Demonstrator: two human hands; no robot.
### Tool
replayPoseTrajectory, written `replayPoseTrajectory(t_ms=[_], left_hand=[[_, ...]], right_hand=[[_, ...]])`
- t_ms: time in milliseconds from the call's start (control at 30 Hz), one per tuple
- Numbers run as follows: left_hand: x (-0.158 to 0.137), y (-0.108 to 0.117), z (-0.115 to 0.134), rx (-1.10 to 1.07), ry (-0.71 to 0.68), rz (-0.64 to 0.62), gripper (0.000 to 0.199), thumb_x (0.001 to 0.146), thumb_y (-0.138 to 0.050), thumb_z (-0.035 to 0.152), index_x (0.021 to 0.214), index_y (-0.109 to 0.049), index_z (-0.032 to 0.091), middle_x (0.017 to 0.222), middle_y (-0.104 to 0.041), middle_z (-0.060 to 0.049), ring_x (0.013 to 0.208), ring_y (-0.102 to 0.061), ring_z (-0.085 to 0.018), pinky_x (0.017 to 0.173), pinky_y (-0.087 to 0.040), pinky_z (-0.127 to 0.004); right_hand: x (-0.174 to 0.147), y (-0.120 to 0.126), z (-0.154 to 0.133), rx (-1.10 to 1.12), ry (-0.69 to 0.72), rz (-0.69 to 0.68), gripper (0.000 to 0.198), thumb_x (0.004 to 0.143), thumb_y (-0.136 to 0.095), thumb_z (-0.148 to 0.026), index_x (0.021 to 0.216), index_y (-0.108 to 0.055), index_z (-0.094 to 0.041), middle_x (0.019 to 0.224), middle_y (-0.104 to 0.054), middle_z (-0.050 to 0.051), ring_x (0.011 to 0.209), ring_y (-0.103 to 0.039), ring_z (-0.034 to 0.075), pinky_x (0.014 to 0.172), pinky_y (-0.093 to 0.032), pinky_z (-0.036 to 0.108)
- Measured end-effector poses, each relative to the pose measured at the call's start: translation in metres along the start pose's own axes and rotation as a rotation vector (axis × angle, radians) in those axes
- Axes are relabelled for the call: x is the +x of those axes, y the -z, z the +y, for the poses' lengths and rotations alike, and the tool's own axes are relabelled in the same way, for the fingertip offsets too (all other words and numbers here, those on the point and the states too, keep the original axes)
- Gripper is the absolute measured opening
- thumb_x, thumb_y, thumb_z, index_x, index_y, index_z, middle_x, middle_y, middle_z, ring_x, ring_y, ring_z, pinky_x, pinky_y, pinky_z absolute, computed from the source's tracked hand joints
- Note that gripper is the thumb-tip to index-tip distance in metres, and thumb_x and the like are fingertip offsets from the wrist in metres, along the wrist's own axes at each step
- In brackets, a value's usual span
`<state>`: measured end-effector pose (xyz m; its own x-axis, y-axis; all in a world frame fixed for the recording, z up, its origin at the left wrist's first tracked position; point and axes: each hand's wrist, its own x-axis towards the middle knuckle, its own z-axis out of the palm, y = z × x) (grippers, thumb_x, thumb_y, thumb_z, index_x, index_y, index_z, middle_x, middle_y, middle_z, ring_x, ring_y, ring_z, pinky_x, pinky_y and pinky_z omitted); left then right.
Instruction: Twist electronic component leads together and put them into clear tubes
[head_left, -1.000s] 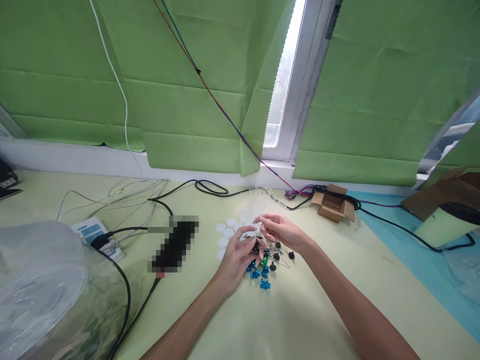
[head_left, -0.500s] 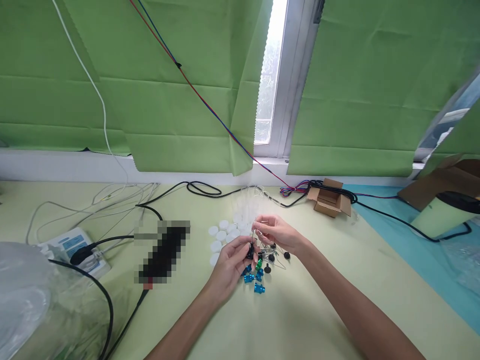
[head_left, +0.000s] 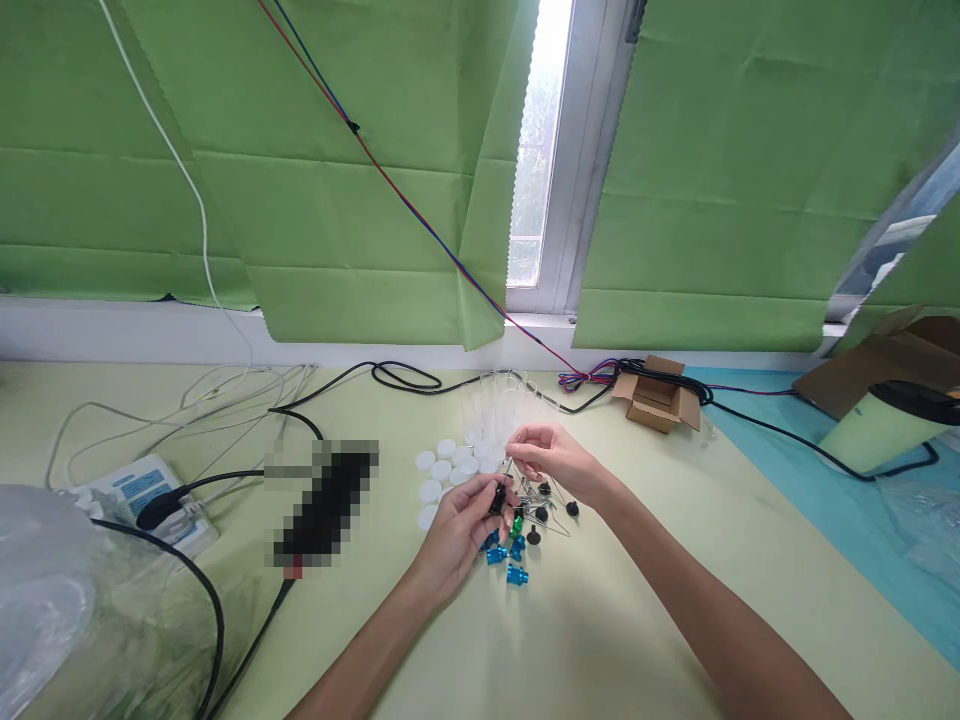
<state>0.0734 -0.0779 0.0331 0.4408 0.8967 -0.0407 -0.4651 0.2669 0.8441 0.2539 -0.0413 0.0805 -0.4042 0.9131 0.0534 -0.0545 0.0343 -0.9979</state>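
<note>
Left hand (head_left: 461, 520): fingertips closed on a small black knob (head_left: 498, 497), held just above the table (head_left: 600, 640); right hand (head_left: 553, 462): thumb and forefinger pinched on a thin metal pin (head_left: 510, 470) whose lower end meets the knob. Fitting the two likely goes best with the knob held still, the pin kept in line with it, and only light pressure. Around them lie blue knobs (head_left: 506, 560), loose black knobs (head_left: 551, 505), more pins, and white caps (head_left: 442, 470) to the left.

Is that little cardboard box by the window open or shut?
Open: the small cardboard box has its flaps spread outward, and black cables lie across its top.
</note>
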Motion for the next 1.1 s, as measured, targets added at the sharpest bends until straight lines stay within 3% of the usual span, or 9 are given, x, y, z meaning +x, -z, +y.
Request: replayPoseTrajectory(t_ms=[200, 567, 767, 967, 1100], left_hand=[[0.001, 0.0, 0.001, 0.004, 0.008, 0.001, 0.025, 0.086, -0.068, 0.034, 0.1, -0.071, 0.013, 0.085, -0.066, -0.008, 0.064, -0.058, -0.011, 0.056, -0.048, -0.022], [0.001, 0.0, 0.002, 0.038, -0.002, 0.016, 0.028, 0.086, -0.068, 0.037, 0.1, -0.071, 0.013, 0.086, -0.068, -0.009, 0.07, -0.061, -0.014, 0.066, -0.052, -0.025], [0.0, -0.006, 0.007, 0.256, -0.08, 0.062, 0.034, 0.084, -0.066, 0.047, 0.097, -0.072, 0.016, 0.093, -0.069, -0.01, 0.074, -0.063, -0.019, 0.062, -0.052, -0.029], [0.004, 0.004, 0.011, 0.671, -0.231, 0.185, 0.03, 0.085, -0.062, 0.046, 0.087, -0.072, 0.018, 0.063, -0.063, -0.002, 0.056, -0.055, -0.016, 0.056, -0.044, -0.027], [0.01, 0.024, 0.022, 0.768, -0.335, 0.331, 0.024, 0.076, -0.072, 0.042, 0.084, -0.074, 0.02, 0.083, -0.071, -0.007, 0.071, -0.062, -0.021, 0.065, -0.047, -0.029]], right_hand=[[-0.001, -0.001, -0.003, -0.011, -0.018, 0.021, 0.018, 0.079, -0.066, -0.032, 0.072, -0.06, -0.017, 0.056, -0.05, -0.005, 0.049, -0.039, 0.008, 0.05, -0.03, 0.024], [-0.005, -0.009, -0.017, -0.132, -0.012, 0.101, 0.025, 0.077, -0.068, -0.038, 0.068, -0.058, -0.017, 0.052, -0.049, -0.005, 0.047, -0.04, 0.008, 0.047, -0.03, 0.022], [-0.012, -0.016, -0.03, -0.297, 0.092, 0.142, 0.024, 0.08, -0.064, -0.036, 0.066, -0.059, -0.017, 0.055, -0.053, -0.002, 0.051, -0.047, 0.01, 0.048, -0.034, 0.023], [-0.018, -0.013, -0.039, -0.405, 0.168, 0.165, 0.024, 0.083, -0.061, -0.034, 0.066, -0.058, -0.018, 0.058, -0.056, 0.0, 0.052, -0.051, 0.011, 0.048, -0.036, 0.023], [-0.019, -0.011, -0.042, -0.441, 0.189, 0.161, 0.025, 0.083, -0.062, -0.035, 0.065, -0.059, -0.018, 0.057, -0.056, 0.0, 0.052, -0.051, 0.012, 0.048, -0.038, 0.024]])
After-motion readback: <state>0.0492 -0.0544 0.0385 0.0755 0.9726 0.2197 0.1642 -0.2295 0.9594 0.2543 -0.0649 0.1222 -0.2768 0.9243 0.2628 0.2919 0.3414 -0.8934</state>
